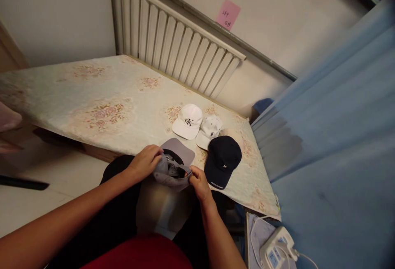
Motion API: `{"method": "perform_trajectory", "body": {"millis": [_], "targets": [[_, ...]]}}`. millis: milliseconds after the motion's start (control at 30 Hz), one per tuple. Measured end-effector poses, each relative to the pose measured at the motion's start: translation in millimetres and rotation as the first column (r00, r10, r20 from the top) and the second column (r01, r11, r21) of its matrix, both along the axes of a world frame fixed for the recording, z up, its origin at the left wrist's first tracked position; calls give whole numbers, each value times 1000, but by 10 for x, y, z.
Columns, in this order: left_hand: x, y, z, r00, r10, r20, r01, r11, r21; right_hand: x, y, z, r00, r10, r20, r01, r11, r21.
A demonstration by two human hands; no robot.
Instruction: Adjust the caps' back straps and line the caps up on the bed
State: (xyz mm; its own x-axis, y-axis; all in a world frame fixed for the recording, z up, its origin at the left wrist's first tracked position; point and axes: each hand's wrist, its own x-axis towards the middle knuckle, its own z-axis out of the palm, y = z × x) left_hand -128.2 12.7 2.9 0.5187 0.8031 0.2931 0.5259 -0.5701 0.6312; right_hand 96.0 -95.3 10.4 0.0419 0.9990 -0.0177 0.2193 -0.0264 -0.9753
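Observation:
A grey cap [174, 162] lies upside down at the near edge of the floral mattress [101, 100], its brim pointing away from me. My left hand [145, 162] grips the cap's left side with curled fingers. My right hand [199, 183] pinches the back of the cap on its right side. Just beyond lie three more caps: a white one with a black logo [187, 121], a pale patterned one [209, 131] and a dark navy one [222, 161], close together and partly overlapping.
A white radiator [173, 42] stands against the wall behind the mattress, with a pink note [227, 14] stuck above it. A blue curtain [333, 129] hangs at the right. A white power strip with cables [277, 249] lies at the lower right.

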Motion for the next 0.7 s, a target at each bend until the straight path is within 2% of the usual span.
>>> {"method": "perform_trajectory", "body": {"millis": [67, 133, 267, 500, 700], "targets": [[108, 42, 79, 985, -135, -109, 139, 990, 32, -18, -19, 13, 1000, 8, -11, -8, 1000, -3], [222, 85, 133, 938, -244, -247, 251, 968, -4, -34, -31, 9, 1000, 15, -23, -16, 1000, -13], [416, 159, 158, 851, -334, -404, 318, 942, -108, -49, -38, -39, 1000, -11, -10, 10, 1000, -19], [550, 230, 88, 771, -453, -447, 370, 891, -263, -40, -49, -73, 997, -77, 8, 77, 996, -39], [441, 272, 280, 778, -518, -356, 420, 850, -320, 16, -67, -89, 989, -104, -104, 102, 995, -22]]}}
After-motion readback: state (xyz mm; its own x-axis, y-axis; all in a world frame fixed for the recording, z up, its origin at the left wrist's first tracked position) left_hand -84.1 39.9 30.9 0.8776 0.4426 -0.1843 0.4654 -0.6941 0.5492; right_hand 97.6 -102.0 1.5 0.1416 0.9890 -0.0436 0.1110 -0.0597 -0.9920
